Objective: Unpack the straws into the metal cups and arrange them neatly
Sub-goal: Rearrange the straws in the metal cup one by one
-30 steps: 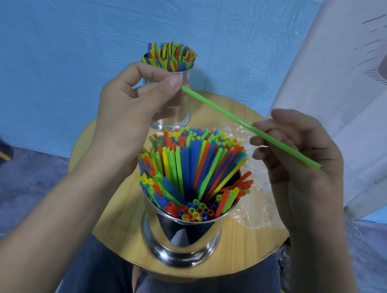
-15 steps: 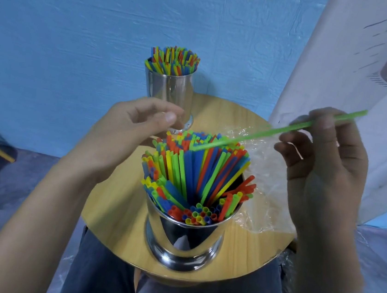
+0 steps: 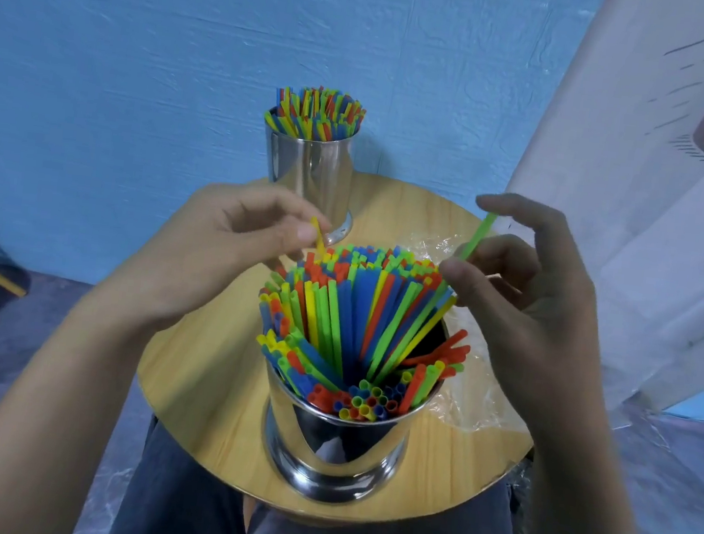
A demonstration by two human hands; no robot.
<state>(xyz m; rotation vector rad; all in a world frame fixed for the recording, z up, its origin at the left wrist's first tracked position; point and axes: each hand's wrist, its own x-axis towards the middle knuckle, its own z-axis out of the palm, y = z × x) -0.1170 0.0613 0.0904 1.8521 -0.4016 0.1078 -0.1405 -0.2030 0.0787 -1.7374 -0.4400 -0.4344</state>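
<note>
Left hand [image 3: 229, 253] fingers pinch a thin yellow plastic straw [image 3: 317, 234] at the far-left rim of the straw-packed shiny metal cup [image 3: 334, 449] on the round wooden desk [image 3: 206, 373]. Right hand [image 3: 525, 313] fingers pinch a tilted bright green plastic straw [image 3: 480, 234] above its right side.

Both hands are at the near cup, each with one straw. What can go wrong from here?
The near cup is packed and its straws fan out; pushing the green straw in with the right hand may bend it or knock the leaning red straws over the rim.
The left hand pinches a yellow straw among the tips; lifting it might drag neighbours up.
This cup stands near the table front edge; a push could tip it.
</note>
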